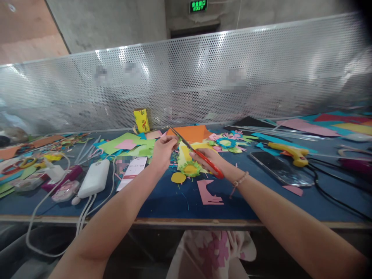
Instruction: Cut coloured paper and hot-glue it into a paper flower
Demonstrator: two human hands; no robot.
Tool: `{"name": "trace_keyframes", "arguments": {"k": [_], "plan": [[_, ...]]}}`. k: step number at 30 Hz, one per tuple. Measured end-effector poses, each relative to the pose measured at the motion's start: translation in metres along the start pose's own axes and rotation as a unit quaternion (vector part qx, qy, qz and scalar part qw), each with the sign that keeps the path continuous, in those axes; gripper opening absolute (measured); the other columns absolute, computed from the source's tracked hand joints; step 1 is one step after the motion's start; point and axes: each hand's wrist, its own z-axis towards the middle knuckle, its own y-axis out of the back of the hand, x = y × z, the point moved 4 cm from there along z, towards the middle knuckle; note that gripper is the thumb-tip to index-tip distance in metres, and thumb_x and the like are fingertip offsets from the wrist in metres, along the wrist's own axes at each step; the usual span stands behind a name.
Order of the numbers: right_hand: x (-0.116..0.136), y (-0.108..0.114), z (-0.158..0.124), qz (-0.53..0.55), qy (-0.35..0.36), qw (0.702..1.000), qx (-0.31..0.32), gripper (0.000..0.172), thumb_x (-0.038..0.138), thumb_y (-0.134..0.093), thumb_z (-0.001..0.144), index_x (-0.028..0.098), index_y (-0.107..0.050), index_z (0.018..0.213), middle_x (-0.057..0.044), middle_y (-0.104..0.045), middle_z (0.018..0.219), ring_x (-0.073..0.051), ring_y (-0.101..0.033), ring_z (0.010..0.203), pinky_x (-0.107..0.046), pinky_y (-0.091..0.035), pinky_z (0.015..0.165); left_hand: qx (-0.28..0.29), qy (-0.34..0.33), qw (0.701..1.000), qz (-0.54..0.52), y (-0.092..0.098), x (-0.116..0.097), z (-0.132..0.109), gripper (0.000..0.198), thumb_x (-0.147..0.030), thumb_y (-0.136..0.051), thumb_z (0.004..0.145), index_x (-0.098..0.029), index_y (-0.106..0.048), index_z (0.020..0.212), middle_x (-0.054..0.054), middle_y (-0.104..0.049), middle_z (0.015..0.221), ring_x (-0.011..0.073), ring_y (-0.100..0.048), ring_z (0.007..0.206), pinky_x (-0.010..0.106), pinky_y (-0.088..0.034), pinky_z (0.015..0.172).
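The right hand is closed around the red handles of the scissors; the blades point up and to the left, narrowly parted as far as the view shows, over the middle of the table. The left hand sits just at the blade tips with its fingers curled tight; it may be pinching a small scrap, but that is too small to tell. Both hands are raised above the blue tabletop; below them lie a green and yellow paper flower, a yellow disc touching it, and a pink offcut nearer the edge. An orange sheet lies behind the scissors; a phone and a white power bank lie to the left; a yellow glue gun lies well to the right.
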Motion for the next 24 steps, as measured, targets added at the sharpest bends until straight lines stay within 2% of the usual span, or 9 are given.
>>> {"name": "trace_keyframes", "arguments": {"k": [7,12,17,20,24], "plan": [[0.006,0.002,-0.002,-0.036,0.006,0.999,-0.019,0.051,0.065,-0.033,0.078,0.019,-0.04,0.057,0.002,-0.038,0.048,-0.009,-0.035,0.043,-0.024,-0.027,0.044,0.002,0.012,1.0,-0.018,-0.001,0.001,0.0,0.01,-0.017,-0.067,0.057,-0.012,-0.06,0.063,0.0,-0.057,0.063,0.0055,-0.047,0.057,0.021,-0.039,0.06],[0.011,0.004,-0.003,-0.071,-0.001,0.997,-0.039,0.052,0.066,-0.035,0.076,0.02,-0.034,0.052,0.002,-0.036,0.047,-0.009,-0.033,0.043,-0.025,-0.025,0.044,0.024,0.017,0.999,-0.031,0.001,0.004,0.002,0.012,-0.02,-0.069,0.058,-0.013,-0.06,0.063,0.0,-0.057,0.064,0.0062,-0.049,0.059,0.021,-0.04,0.063],[-0.004,0.007,0.004,-0.08,-0.037,0.993,-0.075,0.051,0.067,-0.04,0.073,0.02,-0.035,0.053,0.003,-0.034,0.046,-0.009,-0.034,0.042,-0.024,-0.023,0.043,0.02,0.026,0.999,-0.02,0.0,0.003,0.001,0.013,-0.019,-0.069,0.059,-0.013,-0.059,0.063,-0.001,-0.055,0.062,0.0056,-0.047,0.056,0.022,-0.039,0.062],[-0.016,0.01,0.009,-0.084,-0.047,0.991,-0.096,0.05,0.067,-0.039,0.074,0.019,-0.039,0.056,0.002,-0.038,0.048,-0.009,-0.037,0.044,-0.024,-0.025,0.044,0.026,0.024,0.999,-0.017,-0.003,0.001,-0.002,0.011,-0.018,-0.068,0.06,-0.013,-0.059,0.065,-0.002,-0.053,0.061,0.005,-0.046,0.055,0.021,-0.038,0.061],[-0.023,0.015,0.014,-0.122,-0.076,0.986,-0.086,0.048,0.064,-0.038,0.076,0.019,-0.042,0.059,-0.001,-0.046,0.052,-0.012,-0.044,0.048,-0.024,-0.029,0.046,0.027,0.026,0.999,-0.015,-0.002,0.001,-0.002,0.008,-0.016,-0.065,0.064,-0.013,-0.06,0.069,-0.002,-0.055,0.065,0.005,-0.047,0.057,0.021,-0.038,0.061]]}}
